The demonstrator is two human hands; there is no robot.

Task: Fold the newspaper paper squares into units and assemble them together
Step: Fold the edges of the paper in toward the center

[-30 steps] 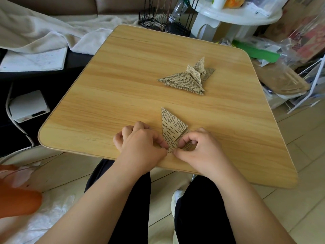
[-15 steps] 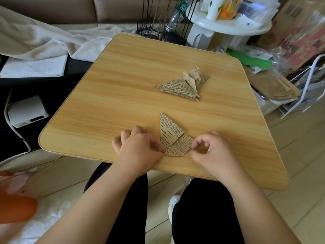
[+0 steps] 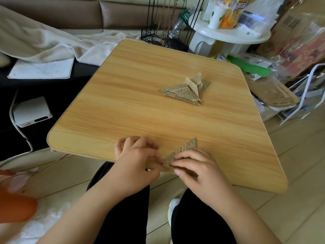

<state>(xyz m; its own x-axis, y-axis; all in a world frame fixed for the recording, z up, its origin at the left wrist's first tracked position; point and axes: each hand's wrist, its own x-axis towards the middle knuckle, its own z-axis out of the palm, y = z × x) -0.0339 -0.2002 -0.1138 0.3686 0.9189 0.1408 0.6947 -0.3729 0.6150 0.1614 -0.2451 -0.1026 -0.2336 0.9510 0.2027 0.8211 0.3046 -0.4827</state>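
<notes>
Both hands, left point(image 3: 139, 161) and right point(image 3: 198, 166), pinch one folded newspaper unit point(image 3: 182, 152) at the desk point(image 3: 123, 103) edge. Finished units point(image 3: 184, 88) lie well apart.

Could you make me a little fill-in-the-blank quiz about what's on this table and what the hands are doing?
1. Both hands are working a folded piece of printed ____ at the near edge of the wooden table.
2. The left hand ____ the folded piece at its near-left tip.
3. The right hand lies over the piece's ____ part, nearest the person.
4. The pile of finished units lies ____ from the person than the piece being folded.

Missing words: newspaper; pinches; lower; farther
</notes>
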